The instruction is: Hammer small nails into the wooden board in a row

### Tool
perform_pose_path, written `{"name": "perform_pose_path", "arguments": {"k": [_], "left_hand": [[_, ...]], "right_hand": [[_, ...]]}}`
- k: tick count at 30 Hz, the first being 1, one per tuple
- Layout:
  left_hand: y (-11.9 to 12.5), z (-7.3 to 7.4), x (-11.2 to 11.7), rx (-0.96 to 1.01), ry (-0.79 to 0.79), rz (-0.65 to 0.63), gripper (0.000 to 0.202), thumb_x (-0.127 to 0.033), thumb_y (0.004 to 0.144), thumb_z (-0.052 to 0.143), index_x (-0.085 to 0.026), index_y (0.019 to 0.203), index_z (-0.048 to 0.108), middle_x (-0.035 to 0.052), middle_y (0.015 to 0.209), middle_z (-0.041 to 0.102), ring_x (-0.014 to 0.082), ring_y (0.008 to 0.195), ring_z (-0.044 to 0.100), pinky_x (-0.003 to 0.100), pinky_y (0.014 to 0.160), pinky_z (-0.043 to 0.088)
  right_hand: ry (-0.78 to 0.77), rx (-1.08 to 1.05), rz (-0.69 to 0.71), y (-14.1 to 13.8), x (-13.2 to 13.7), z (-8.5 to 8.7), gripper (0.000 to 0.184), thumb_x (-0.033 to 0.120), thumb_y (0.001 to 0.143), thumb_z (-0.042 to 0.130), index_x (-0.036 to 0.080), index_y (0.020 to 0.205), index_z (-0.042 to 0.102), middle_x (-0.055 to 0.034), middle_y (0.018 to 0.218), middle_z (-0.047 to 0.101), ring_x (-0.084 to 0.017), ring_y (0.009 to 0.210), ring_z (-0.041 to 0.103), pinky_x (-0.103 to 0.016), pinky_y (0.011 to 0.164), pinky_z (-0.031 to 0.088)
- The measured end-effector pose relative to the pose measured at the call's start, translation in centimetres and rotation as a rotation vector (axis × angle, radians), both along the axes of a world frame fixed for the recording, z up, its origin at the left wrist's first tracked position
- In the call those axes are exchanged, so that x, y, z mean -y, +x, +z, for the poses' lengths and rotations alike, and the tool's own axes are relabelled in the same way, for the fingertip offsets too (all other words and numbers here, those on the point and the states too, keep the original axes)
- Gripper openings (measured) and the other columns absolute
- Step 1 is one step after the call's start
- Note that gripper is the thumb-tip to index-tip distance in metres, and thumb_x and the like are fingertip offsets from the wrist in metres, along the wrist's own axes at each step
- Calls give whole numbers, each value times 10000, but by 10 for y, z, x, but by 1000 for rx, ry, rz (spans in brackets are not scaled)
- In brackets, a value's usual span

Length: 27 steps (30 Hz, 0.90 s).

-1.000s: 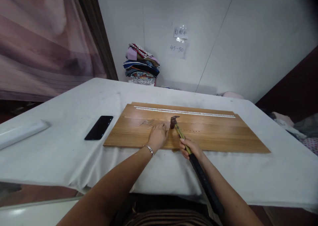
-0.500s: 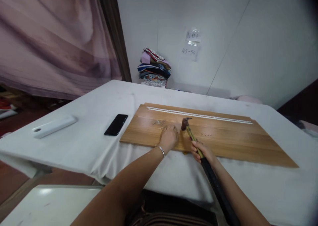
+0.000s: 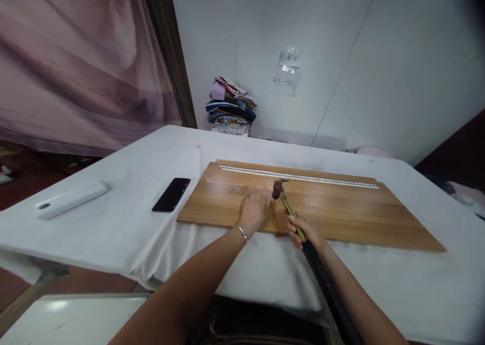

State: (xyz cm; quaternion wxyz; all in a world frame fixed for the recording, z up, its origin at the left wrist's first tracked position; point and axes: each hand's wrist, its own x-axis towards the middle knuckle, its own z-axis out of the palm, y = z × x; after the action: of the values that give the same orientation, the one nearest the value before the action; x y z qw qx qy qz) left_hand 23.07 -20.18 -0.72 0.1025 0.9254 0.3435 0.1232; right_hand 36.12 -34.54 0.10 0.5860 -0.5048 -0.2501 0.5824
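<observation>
My right hand (image 3: 303,231) is wrapped around the yellow neck of a claw hammer (image 3: 324,272), just above its black grip. The rusty hammer head (image 3: 279,188) hovers over a wooden board (image 3: 352,216), close to the fingers of my left hand. On the board rests my left hand (image 3: 253,212), palm down, with its fingers stretched forward and nothing visible in them. Several loose nails (image 3: 235,189) lie by its fingertips. To the right of the hammer head, a row of small dark nail heads or holes (image 3: 306,206) marks the wood.
Two white strips (image 3: 299,176) run along the board's far side. Left of the board, a black phone (image 3: 171,194) and a white oblong object (image 3: 71,199) lie on the white-covered table (image 3: 125,224). Folded cloths (image 3: 231,105) are stacked against the wall behind.
The whole scene has shifted slightly left as the camera turned. My left fingers lie a little flatter on the board. The hammer stays at about the same place over the wood.
</observation>
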Motion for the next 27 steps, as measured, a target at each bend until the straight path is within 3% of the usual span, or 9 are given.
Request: {"name": "perform_pose_path", "arguments": {"k": [7, 20, 24, 27], "left_hand": [[2, -8, -2, -17, -44, 36, 247, -187, 1004, 477, -139, 1070, 711, 164, 1090, 720, 280, 1049, 672, 382, 911, 509], [2, -10, -4, -37, -42, 36, 241, -198, 1008, 468, -151, 1056, 699, 156, 1088, 713, 279, 1046, 670, 378, 908, 510], [3, -17, -5, -28, -25, 17, 222, -205, 1004, 483, -153, 1026, 698, 142, 1087, 714, 266, 1047, 666, 366, 910, 507], [1, -11, -2, 11, -62, 17, 194, -205, 998, 504, -169, 990, 695, 123, 1053, 722, 251, 1017, 666, 351, 894, 510]], "right_hand": [[20, -7, -39, 1, 2, -17, 498, 528, 719, 836, 245, 1036, 576, 134, 573, 478, -44, 315, 350, -166, 274, 274], [-7, -16, -2, 5, 6, -11, 548, 547, 706, 860, 238, 1063, 581, 133, 577, 500, -49, 320, 379, -167, 273, 306], [30, -31, -33, 7, 8, -19, 501, 551, 736, 848, 233, 1010, 575, 131, 586, 482, -39, 315, 340, -168, 261, 290], [99, -69, -55, 11, 11, -28, 425, 502, 816, 810, 230, 1060, 594, 124, 615, 475, -32, 324, 310, -163, 258, 279]]}}
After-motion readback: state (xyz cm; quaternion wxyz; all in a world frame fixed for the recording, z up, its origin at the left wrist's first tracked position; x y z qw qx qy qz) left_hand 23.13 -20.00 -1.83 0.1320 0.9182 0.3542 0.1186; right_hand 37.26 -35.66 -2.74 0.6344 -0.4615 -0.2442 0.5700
